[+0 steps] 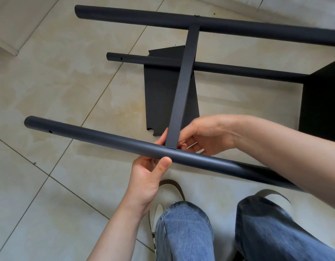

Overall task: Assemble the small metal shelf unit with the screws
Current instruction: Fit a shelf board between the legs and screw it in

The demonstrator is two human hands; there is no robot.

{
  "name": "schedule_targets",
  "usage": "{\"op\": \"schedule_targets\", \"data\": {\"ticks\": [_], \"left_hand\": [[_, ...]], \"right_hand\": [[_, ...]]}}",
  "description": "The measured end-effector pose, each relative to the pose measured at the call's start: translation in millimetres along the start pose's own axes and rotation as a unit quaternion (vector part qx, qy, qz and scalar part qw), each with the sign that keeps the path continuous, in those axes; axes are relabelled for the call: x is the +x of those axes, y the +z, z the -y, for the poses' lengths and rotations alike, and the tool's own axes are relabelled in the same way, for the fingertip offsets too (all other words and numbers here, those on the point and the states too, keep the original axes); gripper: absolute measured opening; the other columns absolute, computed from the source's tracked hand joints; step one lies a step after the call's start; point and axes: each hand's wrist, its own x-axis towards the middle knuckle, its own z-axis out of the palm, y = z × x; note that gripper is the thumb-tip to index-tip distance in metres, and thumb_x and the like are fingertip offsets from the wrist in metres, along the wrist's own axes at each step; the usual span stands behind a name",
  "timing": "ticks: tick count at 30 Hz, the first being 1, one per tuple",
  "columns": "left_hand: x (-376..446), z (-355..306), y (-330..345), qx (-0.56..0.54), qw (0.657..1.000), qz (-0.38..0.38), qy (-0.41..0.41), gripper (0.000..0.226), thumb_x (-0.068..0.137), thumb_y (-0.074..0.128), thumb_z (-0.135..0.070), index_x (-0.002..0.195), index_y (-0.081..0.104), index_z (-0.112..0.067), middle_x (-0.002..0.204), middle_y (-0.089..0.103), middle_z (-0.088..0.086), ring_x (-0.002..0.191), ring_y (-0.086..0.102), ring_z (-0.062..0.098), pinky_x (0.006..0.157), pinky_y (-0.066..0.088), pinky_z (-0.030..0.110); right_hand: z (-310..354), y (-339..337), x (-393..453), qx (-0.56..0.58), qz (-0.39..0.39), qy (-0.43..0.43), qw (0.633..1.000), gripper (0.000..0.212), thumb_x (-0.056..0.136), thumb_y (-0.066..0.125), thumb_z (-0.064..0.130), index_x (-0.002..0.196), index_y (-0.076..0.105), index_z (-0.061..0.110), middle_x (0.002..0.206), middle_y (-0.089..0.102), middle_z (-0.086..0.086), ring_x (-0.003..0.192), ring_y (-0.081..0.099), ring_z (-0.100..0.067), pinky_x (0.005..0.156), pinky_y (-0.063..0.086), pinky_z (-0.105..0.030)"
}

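A dark metal shelf frame lies on its side over the tiled floor. Its near tube leg [98, 138] runs left to right in front of me. A flat crossbar [183, 85] joins it to the far tube leg [162, 19], where a screw head [196, 15] shows. My left hand [149, 174] grips the near tube from below, thumb on its front. My right hand [202, 134] holds the crossbar's near end at the joint, fingers curled behind it. A middle tube leg [210, 67] lies between them.
A loose black shelf panel [161, 98] lies flat on the floor under the crossbar. A mounted black panel [322, 98] stands at the right edge. My jeans-clad knees [183, 232] and shoes are at the bottom. A pale skirting strip [10, 48] runs at top left.
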Motion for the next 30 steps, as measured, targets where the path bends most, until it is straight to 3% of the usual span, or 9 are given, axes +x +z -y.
{"op": "schedule_targets", "data": {"ticks": [3, 7, 11, 16, 19, 23, 28, 30], "left_hand": [[0.4, -1.4, -1.0, 0.007, 1.000, 0.004, -0.004, 0.059, 0.074, 0.082, -0.056, 0.129, 0.064, -0.042, 0.127, 0.070, 0.000, 0.125, 0.061, 0.017, 0.100, 0.045, 0.017], [-0.3, -2.6, -0.2, 0.006, 1.000, 0.001, -0.012, 0.056, 0.073, 0.083, -0.056, 0.126, 0.066, -0.045, 0.125, 0.071, -0.004, 0.123, 0.062, 0.012, 0.098, 0.045, 0.015], [-0.9, -5.2, 0.9, -0.038, 0.998, 0.002, -0.041, 0.061, 0.068, 0.089, -0.050, 0.125, 0.069, -0.039, 0.125, 0.071, -0.001, 0.122, 0.062, 0.012, 0.097, 0.046, 0.016], [-4.5, -14.4, 4.6, -0.114, 0.991, 0.000, -0.075, 0.051, 0.077, 0.080, -0.028, 0.126, 0.069, -0.025, 0.128, 0.068, 0.008, 0.123, 0.062, 0.019, 0.104, 0.047, 0.027], [-3.5, -20.6, 14.9, -0.125, 0.986, -0.066, -0.084, 0.052, 0.078, 0.079, -0.034, 0.126, 0.067, -0.017, 0.127, 0.069, 0.007, 0.121, 0.063, 0.021, 0.108, 0.044, 0.033], [0.0, -25.0, 29.6, -0.119, 0.981, -0.135, -0.070, 0.048, 0.075, 0.069, -0.040, 0.117, 0.071, -0.017, 0.112, 0.076, -0.002, 0.106, 0.070, 0.012, 0.089, 0.053, 0.021], [2.2, -23.7, 33.8, -0.133, 0.979, -0.137, -0.071, 0.031, 0.093, 0.062, -0.024, 0.123, 0.069, -0.020, 0.118, 0.074, -0.001, 0.111, 0.068, 0.012, 0.086, 0.053, 0.019], [0.8, -27.7, 36.8, -0.135, 0.981, -0.128, -0.061, 0.038, 0.088, 0.065, -0.027, 0.126, 0.067, -0.024, 0.121, 0.073, -0.002, 0.113, 0.067, 0.011, 0.091, 0.052, 0.022]], "right_hand": [[-1.9, -1.7, -0.7, -0.010, -0.032, -0.020, 0.999, 0.024, 0.088, 0.066, 0.016, 0.065, 0.072, 0.015, 0.073, 0.064, -0.004, 0.073, 0.062, -0.016, 0.070, 0.055, -0.029], [3.1, -5.9, -10.2, 0.038, -0.069, -0.060, 0.995, 0.021, 0.092, 0.062, 0.010, 0.076, 0.074, 0.014, 0.084, 0.072, -0.005, 0.078, 0.068, -0.019, 0.075, 0.058, -0.032], [12.7, -9.7, -23.3, 0.110, -0.089, -0.096, 0.985, 0.010, 0.089, 0.052, 0.007, 0.095, 0.060, 0.009, 0.104, 0.074, -0.016, 0.097, 0.073, -0.034, 0.080, 0.060, -0.039], [20.1, 4.3, -30.8, 0.107, -0.129, -0.122, 0.978, 0.021, 0.093, 0.061, 0.022, 0.108, 0.053, 0.008, 0.101, 0.074, -0.021, 0.086, 0.073, -0.040, 0.079, 0.060, -0.046], [23.4, 13.3, -30.6, 0.091, -0.159, -0.139, 0.973, 0.020, 0.096, 0.063, 0.023, 0.106, 0.055, 0.008, 0.101, 0.073, -0.023, 0.084, 0.074, -0.039, 0.078, 0.061, -0.049], [25.8, 22.2, -31.8, 0.087, -0.182, -0.147, 0.968, 0.033, 0.095, 0.065, 0.022, 0.120, 0.053, 0.005, 0.107, 0.071, -0.022, 0.085, 0.074, -0.035, 0.079, 0.061, -0.049], [22.1, 30.0, -36.2, 0.118, -0.209, -0.160, 0.958, 0.066, 0.093, 0.068, 0.016, 0.148, 0.033, 0.013, 0.127, 0.060, -0.026, 0.098, 0.071, -0.039, 0.080, 0.060, -0.051], [22.3, 30.6, -44.5, 0.122, -0.213, -0.160, 0.956, 0.057, 0.089, 0.071, 0.014, 0.137, 0.041, 0.015, 0.134, 0.054, -0.027, 0.100, 0.069, -0.041, 0.074, 0.061, -0.047]]}}
